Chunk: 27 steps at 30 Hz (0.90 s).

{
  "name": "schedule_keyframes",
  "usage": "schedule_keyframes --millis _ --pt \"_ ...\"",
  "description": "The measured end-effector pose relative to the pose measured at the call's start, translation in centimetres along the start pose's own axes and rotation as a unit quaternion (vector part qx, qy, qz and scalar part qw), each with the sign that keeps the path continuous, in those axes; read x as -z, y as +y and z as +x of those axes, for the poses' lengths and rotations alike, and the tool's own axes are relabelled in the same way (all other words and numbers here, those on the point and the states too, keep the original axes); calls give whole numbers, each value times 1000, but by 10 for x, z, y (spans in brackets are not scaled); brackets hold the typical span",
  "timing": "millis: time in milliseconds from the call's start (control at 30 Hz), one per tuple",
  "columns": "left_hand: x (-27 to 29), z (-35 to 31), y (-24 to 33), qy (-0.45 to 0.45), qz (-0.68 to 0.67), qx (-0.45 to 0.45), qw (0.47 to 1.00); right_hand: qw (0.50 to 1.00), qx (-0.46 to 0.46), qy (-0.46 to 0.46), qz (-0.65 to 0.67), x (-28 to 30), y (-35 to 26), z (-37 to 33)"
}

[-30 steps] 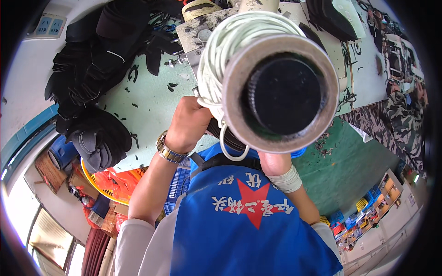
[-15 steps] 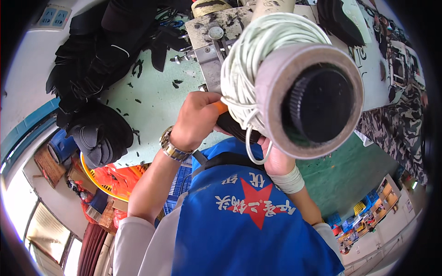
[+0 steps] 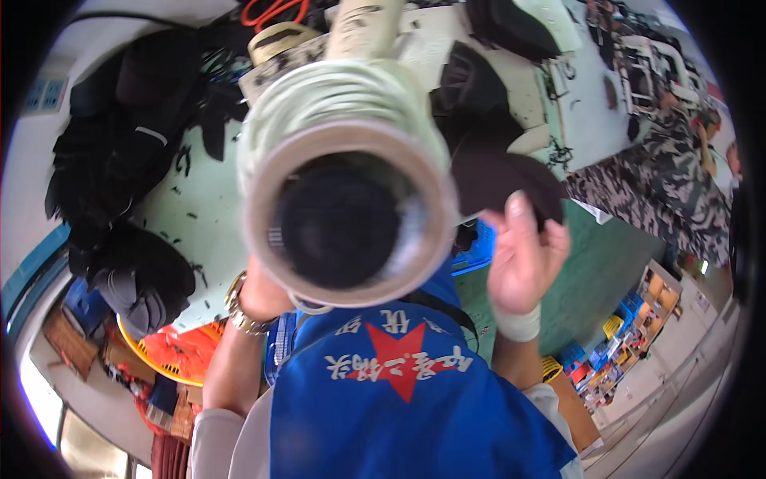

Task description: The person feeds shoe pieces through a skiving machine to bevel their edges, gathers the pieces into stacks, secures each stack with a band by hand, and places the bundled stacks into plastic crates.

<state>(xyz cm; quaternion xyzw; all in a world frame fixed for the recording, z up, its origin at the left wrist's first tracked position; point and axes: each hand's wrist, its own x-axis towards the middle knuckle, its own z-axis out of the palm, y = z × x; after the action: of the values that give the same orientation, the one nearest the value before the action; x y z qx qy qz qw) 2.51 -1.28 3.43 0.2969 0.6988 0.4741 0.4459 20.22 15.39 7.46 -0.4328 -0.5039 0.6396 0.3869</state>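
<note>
At the table's right edge, my right hand has its fingertips on the rim of a dark brown, curved fabric piece. One finger lies over the piece and another passes partly behind it. A pale round fixture with a black centre, wound with white cord, fills the middle of the view. Behind it my left hand is mostly hidden; only its heel and the watch wrist show, so its fingers and anything in them are out of sight.
Black fabric pieces are heaped at the left of the pale green table, among dark scraps. More dark pieces lie behind my right hand. An orange-filled yellow basket stands lower left. Camouflage cloth is at the right.
My right hand has moved right, from beneath the fixture to the dark piece at the table's edge. My left hand has slipped behind the fixture, and the whole view has shifted.
</note>
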Motion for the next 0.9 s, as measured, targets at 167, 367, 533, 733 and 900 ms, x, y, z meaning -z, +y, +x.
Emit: schedule_keyframes --millis 167,367,533,733,900 --pt "-8 -1 -9 -117 -76 33 990 763 383 -191 -484 39 -1 92" --pt "-14 0 25 -130 -155 30 979 905 166 -141 -366 55 11 17" --pt "-19 13 33 -187 -108 -32 976 920 -196 -296 167 18 34 -42" --pt "-21 12 16 -39 49 -33 997 921 -316 -193 119 10 22 -36" --pt "-16 22 17 -96 -29 -40 994 939 -121 -321 -39 -1 27 -25"
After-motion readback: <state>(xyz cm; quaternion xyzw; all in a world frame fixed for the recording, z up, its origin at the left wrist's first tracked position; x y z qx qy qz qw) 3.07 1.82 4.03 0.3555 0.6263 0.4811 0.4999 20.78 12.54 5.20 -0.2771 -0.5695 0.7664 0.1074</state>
